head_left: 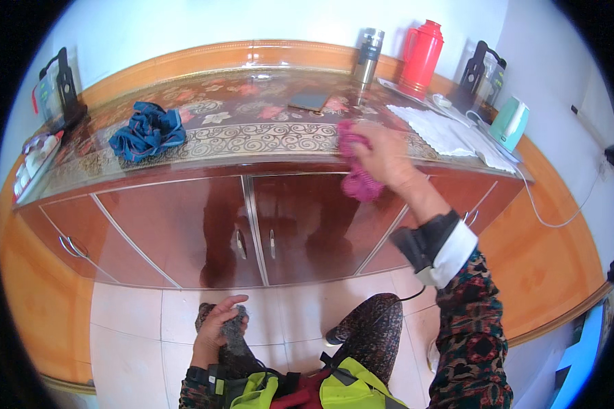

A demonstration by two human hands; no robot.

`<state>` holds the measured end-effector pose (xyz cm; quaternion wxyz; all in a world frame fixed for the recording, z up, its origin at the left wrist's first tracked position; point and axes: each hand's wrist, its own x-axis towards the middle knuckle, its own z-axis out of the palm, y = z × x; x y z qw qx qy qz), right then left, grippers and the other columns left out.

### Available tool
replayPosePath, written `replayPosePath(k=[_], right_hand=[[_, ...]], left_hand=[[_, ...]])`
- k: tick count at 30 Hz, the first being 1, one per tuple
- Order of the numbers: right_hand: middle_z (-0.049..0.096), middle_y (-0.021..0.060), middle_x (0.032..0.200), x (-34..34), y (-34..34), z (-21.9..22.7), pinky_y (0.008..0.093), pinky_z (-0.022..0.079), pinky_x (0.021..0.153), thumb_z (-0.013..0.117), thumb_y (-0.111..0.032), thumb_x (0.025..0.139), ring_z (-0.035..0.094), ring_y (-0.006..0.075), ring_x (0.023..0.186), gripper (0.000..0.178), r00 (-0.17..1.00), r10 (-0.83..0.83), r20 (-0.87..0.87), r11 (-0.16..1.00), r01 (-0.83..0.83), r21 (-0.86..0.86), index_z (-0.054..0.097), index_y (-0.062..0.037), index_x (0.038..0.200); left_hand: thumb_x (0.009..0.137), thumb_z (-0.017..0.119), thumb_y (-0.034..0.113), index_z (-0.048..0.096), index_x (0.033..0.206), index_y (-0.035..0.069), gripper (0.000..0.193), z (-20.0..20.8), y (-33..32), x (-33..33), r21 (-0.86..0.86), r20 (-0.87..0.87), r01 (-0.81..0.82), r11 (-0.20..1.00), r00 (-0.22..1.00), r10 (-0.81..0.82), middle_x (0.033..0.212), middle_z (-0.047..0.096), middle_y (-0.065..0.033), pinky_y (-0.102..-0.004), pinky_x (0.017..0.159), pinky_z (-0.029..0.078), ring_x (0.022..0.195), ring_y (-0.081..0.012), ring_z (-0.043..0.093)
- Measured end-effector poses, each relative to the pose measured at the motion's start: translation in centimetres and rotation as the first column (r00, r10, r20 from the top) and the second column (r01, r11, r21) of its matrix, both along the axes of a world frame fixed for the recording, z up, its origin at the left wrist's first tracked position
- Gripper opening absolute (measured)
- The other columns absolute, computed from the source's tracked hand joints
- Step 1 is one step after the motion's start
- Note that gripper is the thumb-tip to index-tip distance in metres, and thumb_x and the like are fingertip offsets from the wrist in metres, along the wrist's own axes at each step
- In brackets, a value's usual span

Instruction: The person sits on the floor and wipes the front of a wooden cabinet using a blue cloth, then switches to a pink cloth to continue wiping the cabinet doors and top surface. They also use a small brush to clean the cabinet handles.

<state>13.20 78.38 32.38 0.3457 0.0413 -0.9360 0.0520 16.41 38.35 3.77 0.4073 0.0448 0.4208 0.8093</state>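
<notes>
Gripping a pink cloth [356, 170], the right hand [387, 155] presses it vs the cabinet top's [252, 136] front edge, near its right end. Left hand [220, 322] is clenched on a grey rag [233, 332], low by the floor. Blue cloth [147, 131] lies bunched twd the top's left end.

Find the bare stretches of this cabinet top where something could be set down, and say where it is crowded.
Bare room lies between the blue cloth and the dark flat slab, and along the front edge up to the right hand holding a pink cloth. The right end is crowded: steel flask, red jug, white cloth, green kettle.
</notes>
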Motion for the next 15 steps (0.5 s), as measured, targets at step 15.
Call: replayPosePath(k=[15], right_hand=[[0.055,0.0160,0.132,1.0,3.9,0.8,0.0408,0.045,0.099,0.078,-0.048,0.072,0.054,0.0345,0.119,0.054,0.974,0.067,0.216,0.982,-0.103,0.159,0.068,-0.0118,0.112]], left_hand=[[0.090,0.062,0.017,0.052,0.134,0.009,0.046,0.2,-0.2,-1.3,0.045,0.025,0.038,0.998,0.999,-0.039,0.085,0.066,-0.0124,-0.0273,0.058,0.055,0.067,-0.0176,0.065]])
